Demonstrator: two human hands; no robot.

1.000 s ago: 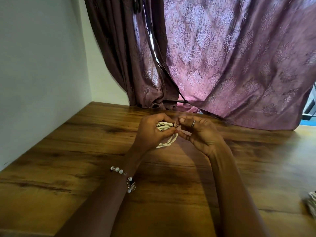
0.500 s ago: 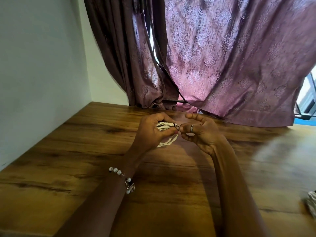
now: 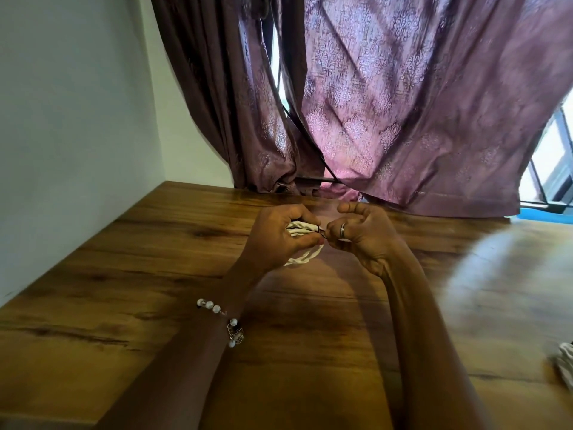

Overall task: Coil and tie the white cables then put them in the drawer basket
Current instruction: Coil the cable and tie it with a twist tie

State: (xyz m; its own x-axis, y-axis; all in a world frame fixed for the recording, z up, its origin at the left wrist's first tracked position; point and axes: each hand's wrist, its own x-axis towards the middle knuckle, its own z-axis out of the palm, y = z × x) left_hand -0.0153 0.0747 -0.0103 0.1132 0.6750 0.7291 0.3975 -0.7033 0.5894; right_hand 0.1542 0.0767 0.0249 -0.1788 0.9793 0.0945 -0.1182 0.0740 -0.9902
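Gripping the coiled white cable (image 3: pixel 302 231) above the desk (image 3: pixel 155 274), the left hand (image 3: pixel 276 240) holds it; right hand (image 3: pixel 361 235) fingers pinch its dark tie (image 3: pixel 322 232).

One view only, and it rides on the person's head, looking forward and down along both forearms. The left hand (image 3: pixel 280 235) and right hand (image 3: pixel 361 237) meet near mid-frame, close to the lens, with the brown wood-grain worktop (image 3: pixel 124 290) spreading below and to either side of them. The lens is wide: the pale wall (image 3: pixel 68 119) left of the hands bows at its edge. Beyond the hands, the mauve patterned curtain (image 3: pixel 403 103) fills the upper frame, facing the camera. Far right of the hands, a sliver of window frame (image 3: pixel 558 169) shows. No second view shares this scene.
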